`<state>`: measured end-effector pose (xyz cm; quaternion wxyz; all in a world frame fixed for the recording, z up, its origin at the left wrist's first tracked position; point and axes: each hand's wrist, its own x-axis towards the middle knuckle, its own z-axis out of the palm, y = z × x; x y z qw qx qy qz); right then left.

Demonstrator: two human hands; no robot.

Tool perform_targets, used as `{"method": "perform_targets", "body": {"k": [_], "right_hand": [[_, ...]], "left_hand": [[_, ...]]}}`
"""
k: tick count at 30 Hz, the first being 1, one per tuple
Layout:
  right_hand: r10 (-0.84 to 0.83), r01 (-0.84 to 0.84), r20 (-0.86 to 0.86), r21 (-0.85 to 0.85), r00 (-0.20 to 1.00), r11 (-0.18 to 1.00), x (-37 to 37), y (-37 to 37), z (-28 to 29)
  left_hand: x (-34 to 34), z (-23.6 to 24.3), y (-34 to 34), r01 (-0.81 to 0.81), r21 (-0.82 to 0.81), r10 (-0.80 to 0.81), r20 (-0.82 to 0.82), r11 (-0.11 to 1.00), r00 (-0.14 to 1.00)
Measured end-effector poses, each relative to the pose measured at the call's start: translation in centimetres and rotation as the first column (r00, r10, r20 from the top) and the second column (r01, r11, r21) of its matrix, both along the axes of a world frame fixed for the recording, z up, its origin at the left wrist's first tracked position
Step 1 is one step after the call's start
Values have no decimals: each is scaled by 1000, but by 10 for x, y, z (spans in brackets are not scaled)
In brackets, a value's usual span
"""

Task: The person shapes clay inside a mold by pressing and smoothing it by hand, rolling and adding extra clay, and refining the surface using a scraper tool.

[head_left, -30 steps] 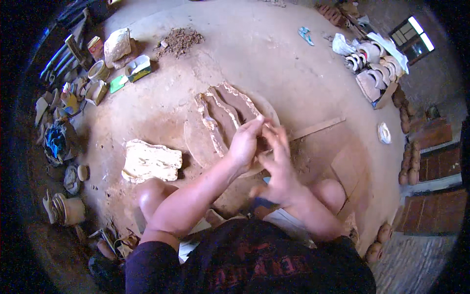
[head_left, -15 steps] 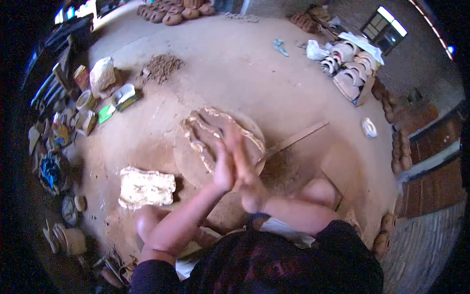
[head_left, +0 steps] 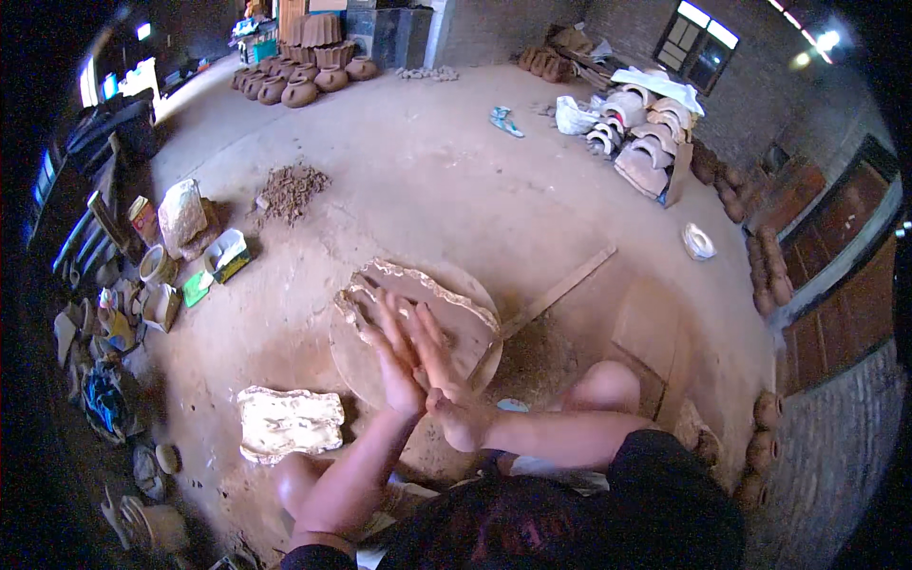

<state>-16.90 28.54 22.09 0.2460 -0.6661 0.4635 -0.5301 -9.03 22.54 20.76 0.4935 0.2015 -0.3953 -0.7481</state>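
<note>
On the dusty floor (head_left: 408,171) of a brick-walled room (head_left: 503,40), a pale-rimmed mould (head_left: 464,328) is lying on a round board (head_left: 348,356), long axis running far-left to near-right, while your left hand (head_left: 397,370) and right hand (head_left: 448,382) are meeting, outstretched, over it.

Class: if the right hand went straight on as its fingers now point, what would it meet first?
Probably the far pale rim of the brown clay piece, though how high the right hand sits is unclear.
</note>
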Motion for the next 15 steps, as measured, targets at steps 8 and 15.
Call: {"method": "perform_targets", "body": {"k": [8, 15], "right_hand": [[40, -40, 8, -1, 999, 999, 21, -4, 10], [48, -55, 112, 57, 993, 997, 21, -10, -3]], "left_hand": [[13, -25, -14, -76, 69, 79, -47, 995, 996], [10, -19, -11, -127, 128, 127, 5, 984, 992]]}}
